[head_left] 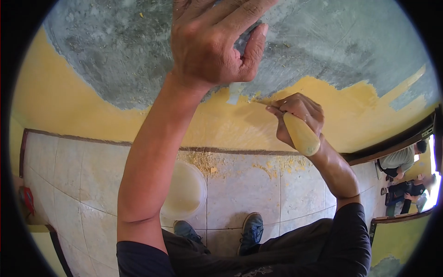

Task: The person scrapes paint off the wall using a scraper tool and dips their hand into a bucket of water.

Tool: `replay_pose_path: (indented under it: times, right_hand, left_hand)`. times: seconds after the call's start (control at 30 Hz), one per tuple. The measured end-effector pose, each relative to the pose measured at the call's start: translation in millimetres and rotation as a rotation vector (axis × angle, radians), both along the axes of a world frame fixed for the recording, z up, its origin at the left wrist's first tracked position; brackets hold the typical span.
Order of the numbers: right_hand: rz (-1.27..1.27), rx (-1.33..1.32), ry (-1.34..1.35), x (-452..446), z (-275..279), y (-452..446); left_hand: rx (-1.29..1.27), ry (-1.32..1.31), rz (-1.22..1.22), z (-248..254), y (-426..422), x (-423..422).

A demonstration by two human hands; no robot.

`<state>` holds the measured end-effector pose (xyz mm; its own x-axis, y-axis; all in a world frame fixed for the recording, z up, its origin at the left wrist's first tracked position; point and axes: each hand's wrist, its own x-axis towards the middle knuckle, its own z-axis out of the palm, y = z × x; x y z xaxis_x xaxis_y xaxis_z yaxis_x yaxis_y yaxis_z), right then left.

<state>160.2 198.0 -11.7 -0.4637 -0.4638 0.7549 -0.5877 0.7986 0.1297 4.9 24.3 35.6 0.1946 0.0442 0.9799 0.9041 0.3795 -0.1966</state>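
Note:
My left hand [210,44] is raised against the grey, stripped part of the wall [124,55], fingers stretched out and partly cut off by the top edge. Lower and to the right, my right hand [302,111] is wrapped round a scraper [301,135] with a thick, pale yellow handle. Its thin blade points left and meets the wall near the ragged border of the yellow paint [194,129]. How much of the blade touches the wall, I cannot tell. A small pale grey patch [234,93] shows just left of the blade.
Yellow paint flakes [205,164] lie on the tiled floor [240,196] along the wall's foot. A round whitish tub [184,191] stands beside my left shoe [187,230]. Two people [399,161] are in the background at right. A red object [27,199] sits far left.

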Motion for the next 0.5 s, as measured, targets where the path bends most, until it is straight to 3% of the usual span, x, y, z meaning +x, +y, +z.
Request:
replay_pose_path:
  times: [0.03,0.07,0.13,0.2,0.33,0.4,0.5]
  right_hand:
    - [0.027,-0.043,0.084,-1,1,1]
    - [-0.121,-0.102,0.163,5,5,-2]
    - [-0.157,-0.076,0.112,4,1,-4]
    - [0.004,0.005,0.060,-3,-3,-2]
    - [-0.065,-0.180,0.152,-1,-2,-9]
    - [-0.008,-0.051,0.168,-5,6,-7]
    - [-0.120,-0.117,0.197,1,8,-9]
  left_hand:
    - [-0.002,-0.001,0.001,0,0,0]
    - [0.000,0.009,0.000,1,0,-1]
    - [0.001,-0.002,-0.001,-2,-1,4]
    - [0.000,-0.058,-0.038,1,-1,5]
    - [0.000,0.008,0.004,-2,1,-1]
    - [0.025,0.076,-0.018,2,2,-6]
    - [-0.042,-0.068,-0.048,2,-5,8]
